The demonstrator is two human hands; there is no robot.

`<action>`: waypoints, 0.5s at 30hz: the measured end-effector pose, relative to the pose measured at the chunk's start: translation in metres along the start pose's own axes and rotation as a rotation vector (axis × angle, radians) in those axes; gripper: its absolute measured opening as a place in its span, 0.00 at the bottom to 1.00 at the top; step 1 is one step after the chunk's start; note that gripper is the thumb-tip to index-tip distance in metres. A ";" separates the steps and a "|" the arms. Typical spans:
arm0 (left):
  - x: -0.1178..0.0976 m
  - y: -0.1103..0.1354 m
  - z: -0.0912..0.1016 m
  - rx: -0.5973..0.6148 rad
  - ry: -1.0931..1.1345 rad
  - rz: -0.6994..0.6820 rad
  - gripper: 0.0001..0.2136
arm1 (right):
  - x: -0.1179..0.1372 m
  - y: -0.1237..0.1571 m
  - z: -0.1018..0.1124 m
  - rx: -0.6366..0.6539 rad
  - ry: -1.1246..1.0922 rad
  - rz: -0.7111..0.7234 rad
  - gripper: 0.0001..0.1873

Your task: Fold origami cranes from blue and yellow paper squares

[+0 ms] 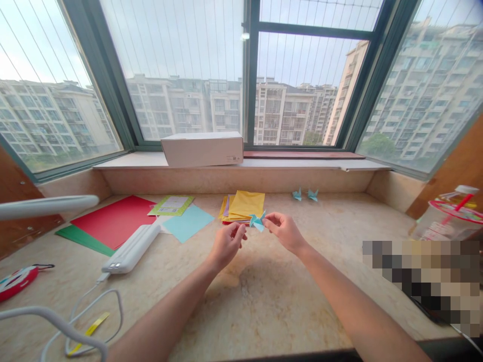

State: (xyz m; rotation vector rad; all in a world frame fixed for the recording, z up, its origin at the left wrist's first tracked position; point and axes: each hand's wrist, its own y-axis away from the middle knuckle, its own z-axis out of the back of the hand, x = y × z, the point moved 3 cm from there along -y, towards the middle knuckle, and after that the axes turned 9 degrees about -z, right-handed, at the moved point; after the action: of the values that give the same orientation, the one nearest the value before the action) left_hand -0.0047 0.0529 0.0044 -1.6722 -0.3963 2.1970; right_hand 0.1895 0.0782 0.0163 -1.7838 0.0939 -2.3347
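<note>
A small light-blue folded paper crane (257,220) hangs above the marble counter (264,291) between both my hands. My left hand (227,243) pinches its left side with curled fingers. My right hand (284,230) pinches its right wing tip between thumb and forefinger. Just behind the crane lies a stack of coloured paper squares (244,205) with a yellow sheet on top. Two finished blue paper cranes (305,194) stand further back near the wall.
A blue sheet (188,222), a red sheet (115,220), a green sheet (82,238) and a printed leaflet (171,205) lie at left. A white power bank (132,248) with cable sits nearby. A white box (203,148) is on the sill. A plastic cup (449,219) stands at right.
</note>
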 end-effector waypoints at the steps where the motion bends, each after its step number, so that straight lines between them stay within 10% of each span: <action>1: 0.000 0.000 -0.002 0.031 0.039 0.018 0.18 | 0.002 0.002 -0.001 -0.017 0.043 0.051 0.12; 8: 0.004 0.000 -0.005 0.094 0.088 0.048 0.17 | 0.009 0.007 -0.007 -0.044 0.128 0.213 0.10; 15: 0.007 0.000 -0.003 0.048 0.038 -0.003 0.17 | -0.008 -0.006 0.000 0.021 -0.192 -0.151 0.17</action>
State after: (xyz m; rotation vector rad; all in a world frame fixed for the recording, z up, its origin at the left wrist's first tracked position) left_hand -0.0038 0.0561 -0.0025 -1.6837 -0.3332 2.1524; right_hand 0.1911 0.0861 0.0099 -2.0591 -0.0965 -2.2368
